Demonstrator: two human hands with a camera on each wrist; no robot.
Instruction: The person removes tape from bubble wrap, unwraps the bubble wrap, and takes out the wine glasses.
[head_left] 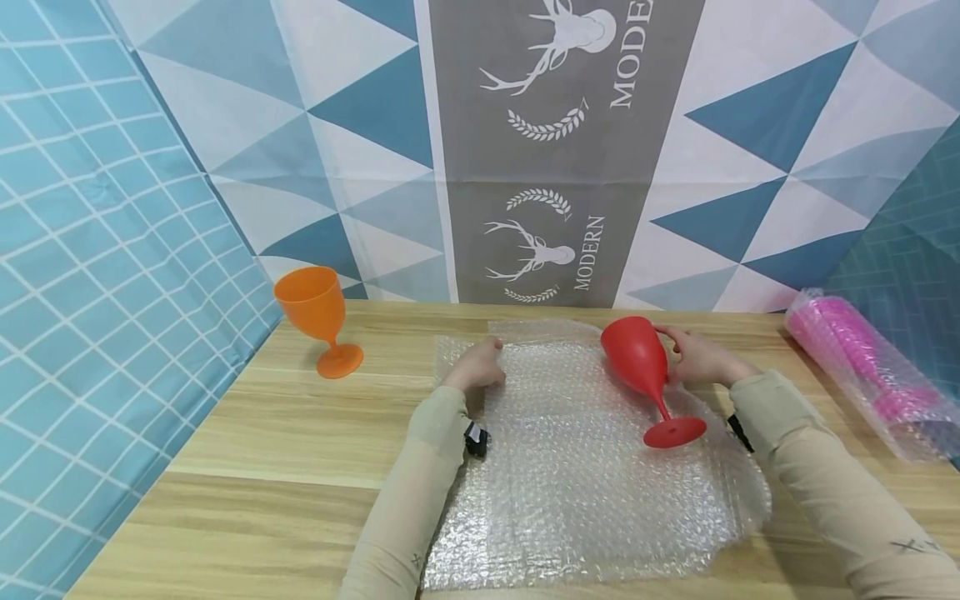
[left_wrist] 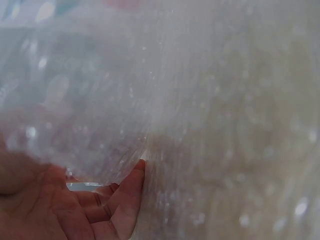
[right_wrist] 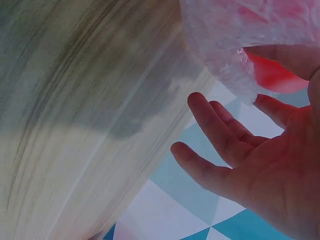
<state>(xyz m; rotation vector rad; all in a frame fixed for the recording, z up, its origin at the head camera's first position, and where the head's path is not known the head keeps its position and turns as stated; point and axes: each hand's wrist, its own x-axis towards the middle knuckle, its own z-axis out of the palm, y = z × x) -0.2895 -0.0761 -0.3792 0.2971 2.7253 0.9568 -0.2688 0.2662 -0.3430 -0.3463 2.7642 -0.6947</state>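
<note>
A sheet of clear bubble wrap (head_left: pixel 570 492) lies spread on the wooden table. The left hand (head_left: pixel 478 367) pinches its left edge; in the left wrist view the wrap (left_wrist: pixel 215 100) is lifted at the fingertips. A red plastic goblet (head_left: pixel 637 358) lies on its side toward the sheet's right part, foot toward the person. Beside its bowl, the right hand (head_left: pixel 701 358) holds the right edge of the wrap between thumb and index finger, close against the goblet. Its other fingers spread apart in the right wrist view, where raised wrap (right_wrist: pixel 220 50) partly hides the red goblet (right_wrist: pixel 277 75).
An orange goblet (head_left: pixel 315 312) stands upright at the back left. On the far right lies a pink item (head_left: pixel 862 350) rolled in bubble wrap, apparently another goblet. A patterned cloth (head_left: pixel 375 125) hangs behind the table's back edge, with blue tile-pattern cloth (head_left: pixel 90 250) on the left.
</note>
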